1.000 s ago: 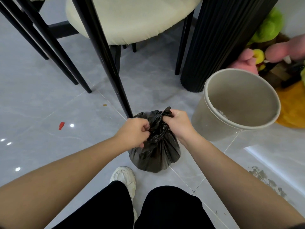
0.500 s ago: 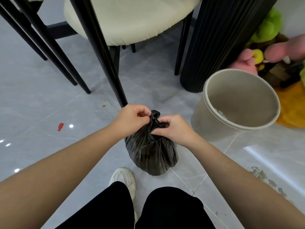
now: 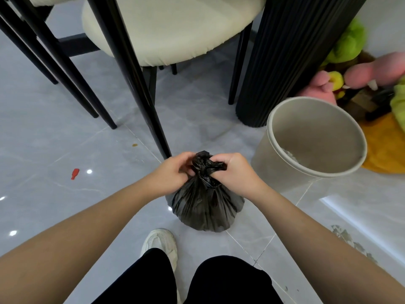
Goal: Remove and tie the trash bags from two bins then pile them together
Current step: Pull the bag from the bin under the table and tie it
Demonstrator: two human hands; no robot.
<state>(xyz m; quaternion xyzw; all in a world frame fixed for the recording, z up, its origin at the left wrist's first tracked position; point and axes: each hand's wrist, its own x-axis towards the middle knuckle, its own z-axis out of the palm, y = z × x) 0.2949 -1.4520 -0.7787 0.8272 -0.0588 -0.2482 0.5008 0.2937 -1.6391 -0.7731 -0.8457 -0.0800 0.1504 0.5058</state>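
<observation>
A full black trash bag (image 3: 205, 207) stands on the grey tiled floor in front of my knees. Its neck is twisted into a knot at the top. My left hand (image 3: 173, 172) grips the left side of the knot with curled fingers. My right hand (image 3: 235, 170) pinches the right side, where a short tail of plastic sticks out. A beige round bin (image 3: 282, 159) stands to the right of the bag, tilted toward me, with no liner and a few scraps at the bottom.
Black chair legs (image 3: 140, 84) and a cream seat stand just behind the bag. A black fluted table base (image 3: 285, 58) rises behind the bin. Plush toys (image 3: 350, 71) lie at the far right. A small red scrap (image 3: 75, 174) lies on the floor at left. My white shoe (image 3: 160, 242) is below the bag.
Both hands have drawn in tight at the bag's neck, which has gone from loose gathered plastic to a compact knot, with a tail now out to the right. The bag stays in place.
</observation>
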